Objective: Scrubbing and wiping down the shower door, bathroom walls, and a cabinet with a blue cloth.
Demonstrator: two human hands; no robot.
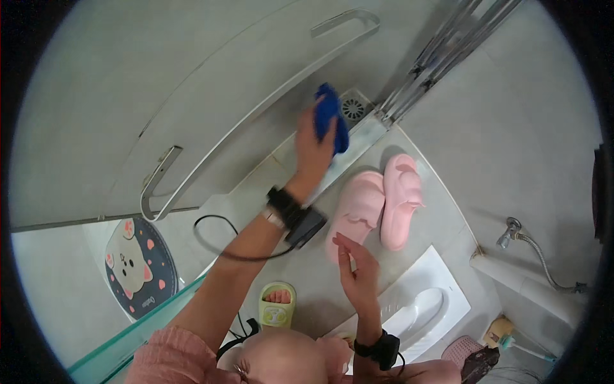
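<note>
My left hand (pixel 312 144) grips a bunched dark blue cloth (pixel 339 129) above a pale raised floor strip (pixel 357 144), close to a round-patterned floor drain (pixel 353 109). Lower down, my right hand (pixel 359 276) holds nothing; its fingers are bent, with a gap between thumb and fingers. The fingertips of that hand appear over the heel end of a pink slipper (pixel 360 201); how far above it they are, I cannot tell. A second pink slipper (pixel 402 201) lies beside the first. Both wrists wear black strapped devices, with a cable looping from the left one.
A long metal towel bar (pixel 249 117) runs along the wall at upper left. Metal door-frame tracks (pixel 412 79) rise at upper right. At lower right are a white squat toilet (pixel 417 312) and a metal hose (pixel 544 261). A glass panel edge (pixel 144 331) and patterned mat (pixel 141 269) are left.
</note>
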